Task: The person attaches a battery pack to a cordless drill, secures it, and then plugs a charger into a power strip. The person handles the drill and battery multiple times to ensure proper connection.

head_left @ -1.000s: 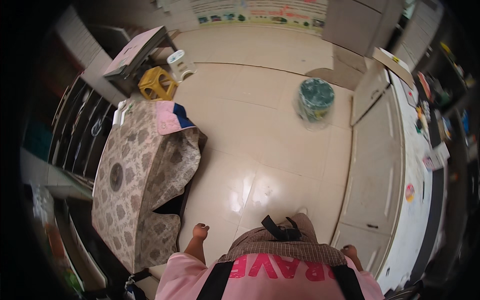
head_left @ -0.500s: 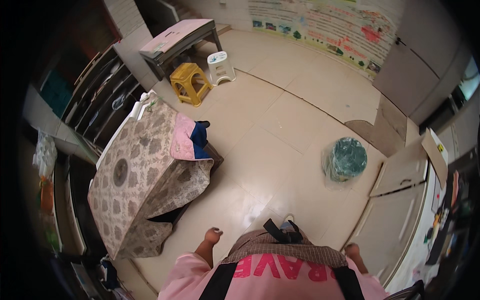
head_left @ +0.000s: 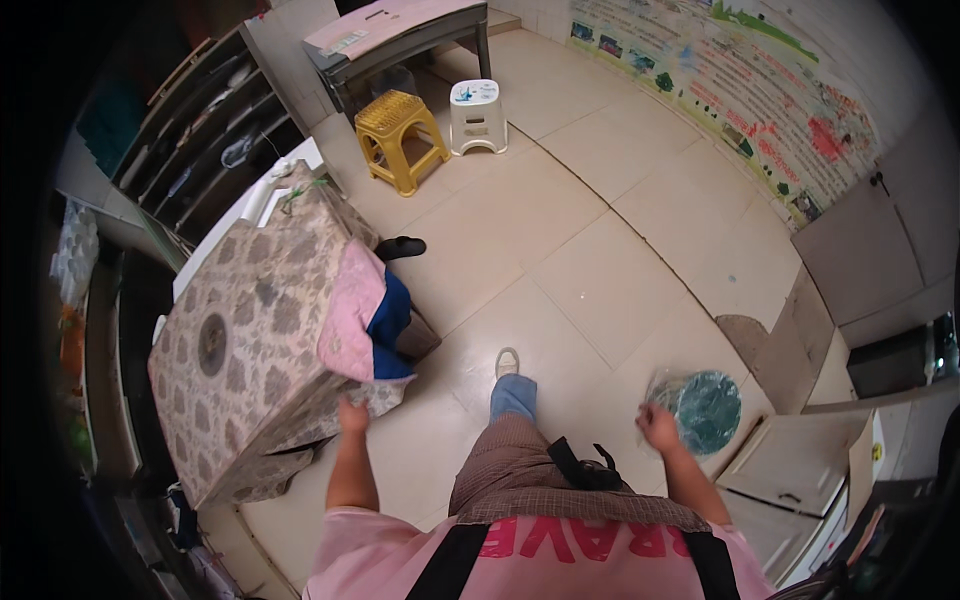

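My left hand (head_left: 353, 415) hangs low beside the patterned tablecloth (head_left: 275, 310) of a covered table; its fingers are too blurred to read, and I cannot tell whether it touches the cloth. Over that table's corner drapes a pink and blue cloth (head_left: 350, 310), just beyond this hand. My right hand (head_left: 658, 428) swings out with fingers loosely curled and nothing visible in them. Right behind it stands a round green object (head_left: 708, 410) wrapped in clear plastic; the two overlap in view, and contact cannot be made out. One shoe (head_left: 508, 363) is stretched forward on the tiles.
Ahead are a yellow stool (head_left: 402, 140), a white stool (head_left: 478, 115) and a desk with a pink top (head_left: 390, 28). A black slipper (head_left: 402, 247) lies by the covered table. Dark shelves (head_left: 215, 130) line the left, pale cabinets (head_left: 800, 465) the right.
I have moved forward, and the view has shifted. One leg now reaches ahead. Both hands have swung forward, the left toward the tablecloth, the right toward the green object.
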The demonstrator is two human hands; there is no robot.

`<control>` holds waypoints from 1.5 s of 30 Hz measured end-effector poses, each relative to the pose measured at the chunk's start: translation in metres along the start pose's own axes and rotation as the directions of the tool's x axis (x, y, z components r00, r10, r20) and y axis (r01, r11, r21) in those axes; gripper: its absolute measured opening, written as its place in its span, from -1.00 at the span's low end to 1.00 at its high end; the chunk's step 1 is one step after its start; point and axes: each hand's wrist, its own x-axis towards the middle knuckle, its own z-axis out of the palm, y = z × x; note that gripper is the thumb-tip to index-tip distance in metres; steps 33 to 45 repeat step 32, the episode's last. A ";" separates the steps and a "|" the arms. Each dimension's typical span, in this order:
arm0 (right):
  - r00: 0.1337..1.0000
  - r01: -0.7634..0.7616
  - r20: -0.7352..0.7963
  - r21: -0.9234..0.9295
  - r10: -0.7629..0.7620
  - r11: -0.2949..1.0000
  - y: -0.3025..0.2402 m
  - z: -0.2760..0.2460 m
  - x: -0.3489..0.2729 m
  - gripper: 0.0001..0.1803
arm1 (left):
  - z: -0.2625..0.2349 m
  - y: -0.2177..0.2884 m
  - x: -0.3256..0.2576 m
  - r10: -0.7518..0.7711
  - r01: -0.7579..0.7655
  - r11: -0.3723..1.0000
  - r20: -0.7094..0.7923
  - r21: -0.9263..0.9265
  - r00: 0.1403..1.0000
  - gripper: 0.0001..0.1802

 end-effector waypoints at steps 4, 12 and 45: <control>0.851 -0.225 0.400 -0.310 0.341 0.924 0.047 0.023 -0.021 -0.56 | 0.009 0.093 0.144 0.050 -0.075 0.980 -0.137 -0.184 0.989 -0.26; 0.819 -0.549 0.166 -0.047 0.549 0.834 -0.007 -0.063 0.072 -0.65 | 0.016 0.100 0.252 -0.160 0.151 0.976 0.045 0.159 0.986 0.08; 0.923 -0.313 0.200 -0.108 0.329 0.944 0.175 -0.159 0.228 -0.59 | 0.221 0.408 0.150 0.668 -0.773 0.570 0.390 0.279 0.634 -0.72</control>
